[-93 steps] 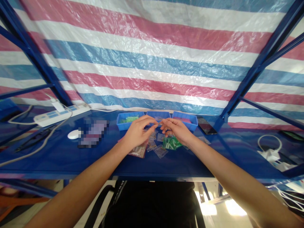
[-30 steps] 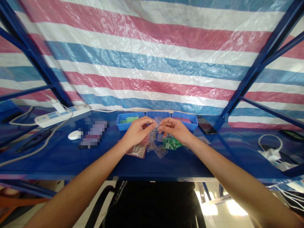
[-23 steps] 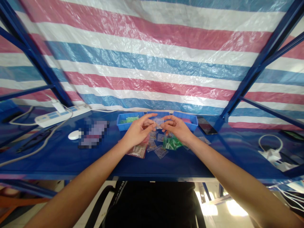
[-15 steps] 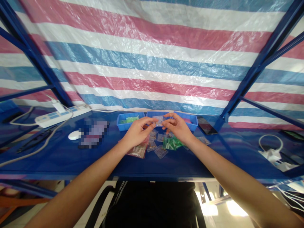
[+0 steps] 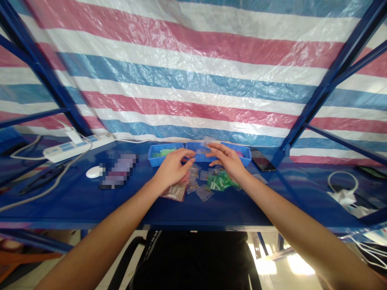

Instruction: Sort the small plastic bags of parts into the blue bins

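Observation:
My left hand (image 5: 173, 166) and my right hand (image 5: 227, 160) hover over the blue table (image 5: 75, 201), both with fingers stretched out and nothing in them. A small clear bag (image 5: 208, 141) is just off my right fingertips, above the middle blue bin (image 5: 193, 146). To its left is a blue bin (image 5: 163, 154) with green pieces, and to its right a blue bin (image 5: 243, 152) with pink ones. Under my hands lies a pile of small bags: clear ones (image 5: 204, 192), green ones (image 5: 220, 182) and a pinkish one (image 5: 174, 191).
A white power strip (image 5: 75, 146) with cables and a white mouse (image 5: 94, 172) lie at the left. A dark phone (image 5: 261, 159) rests right of the bins, and a white cable with a charger (image 5: 344, 195) at the far right. Blue rack posts and a striped tarp close the back.
Both hands held the small clear bag by pinched fingers and lifted it toward the bins. Now the fingers have spread and the bag is off the right fingertips over the middle bin.

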Tool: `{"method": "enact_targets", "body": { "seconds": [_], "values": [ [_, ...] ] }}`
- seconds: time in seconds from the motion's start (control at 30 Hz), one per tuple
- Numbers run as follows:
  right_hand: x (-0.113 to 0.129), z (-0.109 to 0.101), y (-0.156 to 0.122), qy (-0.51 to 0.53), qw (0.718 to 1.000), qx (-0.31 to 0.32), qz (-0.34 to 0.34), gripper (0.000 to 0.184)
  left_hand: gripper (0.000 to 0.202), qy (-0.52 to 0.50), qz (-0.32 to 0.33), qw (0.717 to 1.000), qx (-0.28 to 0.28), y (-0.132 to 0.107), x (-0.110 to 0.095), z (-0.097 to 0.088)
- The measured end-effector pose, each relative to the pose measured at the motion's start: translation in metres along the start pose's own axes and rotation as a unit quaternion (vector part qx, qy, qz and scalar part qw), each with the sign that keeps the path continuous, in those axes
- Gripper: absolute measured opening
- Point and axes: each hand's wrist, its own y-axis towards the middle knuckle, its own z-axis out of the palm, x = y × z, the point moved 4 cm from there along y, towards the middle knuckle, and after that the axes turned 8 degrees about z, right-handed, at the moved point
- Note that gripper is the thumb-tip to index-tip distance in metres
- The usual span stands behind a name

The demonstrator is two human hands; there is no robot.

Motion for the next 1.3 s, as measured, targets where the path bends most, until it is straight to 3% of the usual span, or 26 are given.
{"method": "enact_targets", "body": {
  "seconds": [0.2,0.4,0.77,0.9,1.1,1.2,1.3],
  "values": [
    [-0.009,-0.002,0.004,-0.011,0.999,-0.013,0.038,0.050,0.027,0.089,0.053,0.989,0.105,-0.005,-0.001,0.011],
    [-0.014,-0.012,0.008,-0.065,0.996,-0.054,0.032,0.047,0.040,0.110,-0.002,0.984,0.138,-0.008,0.009,0.015],
    [-0.015,-0.007,0.007,-0.134,0.991,-0.011,-0.008,0.047,0.028,0.059,-0.024,0.994,0.086,-0.006,0.011,0.009],
    [-0.008,-0.003,0.002,-0.149,0.989,-0.005,-0.024,0.043,0.025,0.020,-0.030,0.999,0.032,-0.002,0.000,0.002],
    [-0.003,0.012,-0.007,-0.156,0.985,0.065,-0.047,0.038,0.029,-0.118,-0.032,0.991,-0.047,0.001,-0.013,-0.003],
    [-0.003,0.017,-0.010,-0.114,0.987,0.110,-0.024,0.039,0.030,-0.192,-0.044,0.979,-0.046,0.000,-0.011,0.002],
    [-0.002,0.018,-0.011,-0.098,0.989,0.112,-0.009,0.041,0.036,-0.213,-0.041,0.976,-0.024,-0.001,-0.009,0.006]
  ]
}}
